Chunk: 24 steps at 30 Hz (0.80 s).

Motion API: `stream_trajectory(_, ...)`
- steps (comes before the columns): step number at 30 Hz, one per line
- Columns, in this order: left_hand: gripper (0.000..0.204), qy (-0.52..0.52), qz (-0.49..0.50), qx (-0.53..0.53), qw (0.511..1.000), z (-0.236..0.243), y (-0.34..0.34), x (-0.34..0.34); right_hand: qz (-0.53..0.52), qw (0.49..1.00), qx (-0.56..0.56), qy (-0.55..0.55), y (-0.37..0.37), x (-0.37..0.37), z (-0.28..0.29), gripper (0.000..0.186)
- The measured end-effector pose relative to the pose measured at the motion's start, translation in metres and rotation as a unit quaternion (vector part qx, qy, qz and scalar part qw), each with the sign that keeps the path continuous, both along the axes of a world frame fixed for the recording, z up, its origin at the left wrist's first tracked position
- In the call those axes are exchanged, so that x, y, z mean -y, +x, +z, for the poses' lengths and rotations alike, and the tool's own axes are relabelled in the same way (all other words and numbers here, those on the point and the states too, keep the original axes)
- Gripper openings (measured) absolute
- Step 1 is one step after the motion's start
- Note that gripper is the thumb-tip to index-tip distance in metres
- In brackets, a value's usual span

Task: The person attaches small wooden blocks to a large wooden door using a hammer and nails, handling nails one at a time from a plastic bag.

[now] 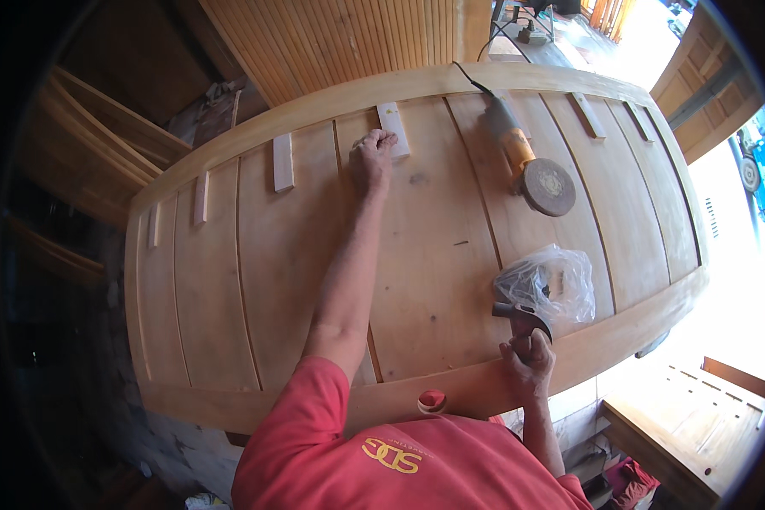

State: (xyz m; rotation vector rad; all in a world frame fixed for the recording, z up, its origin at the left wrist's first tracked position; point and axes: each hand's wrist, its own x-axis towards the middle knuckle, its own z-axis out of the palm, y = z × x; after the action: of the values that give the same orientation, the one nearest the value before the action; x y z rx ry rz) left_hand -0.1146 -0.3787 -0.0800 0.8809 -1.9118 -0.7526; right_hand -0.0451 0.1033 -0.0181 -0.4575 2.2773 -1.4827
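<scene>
Reaching far across the large pale wooden panelled door [433, 255], left hand [372, 157] has fingers curled, pressing on a small light wooden block [393, 127] at its far rail, right hand [529, 361] clenched around a dark-headed hammer [523, 319] beside a clear plastic bag [548, 285], orange angle grinder [527, 166] lying farther back.

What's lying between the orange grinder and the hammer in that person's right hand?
In the head view, a clear plastic bag lies on the wooden door between the angle grinder and the hammer, which the right hand holds.
</scene>
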Motion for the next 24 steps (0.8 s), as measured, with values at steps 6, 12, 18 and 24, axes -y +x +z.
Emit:
stream_trajectory(6,0.017,0.02,-0.007,-0.005,1.0,-0.003,-0.001,0.005,0.012,1.0,-0.015,0.015,-0.001,0.003,0.005,0.034)
stream_trajectory(12,0.016,0.009,-0.006,0.003,1.0,-0.003,-0.003,0.003,0.013,0.999,-0.01,0.028,-0.002,0.001,0.002,0.034)
stream_trajectory(18,0.016,0.035,-0.024,-0.028,0.999,-0.015,-0.003,0.015,0.015,1.0,-0.004,0.022,-0.002,0.0,-0.001,0.033)
stream_trajectory(24,0.019,0.005,0.0,0.019,1.0,0.0,-0.002,-0.004,0.012,1.0,-0.012,0.01,-0.002,0.008,0.004,0.029)
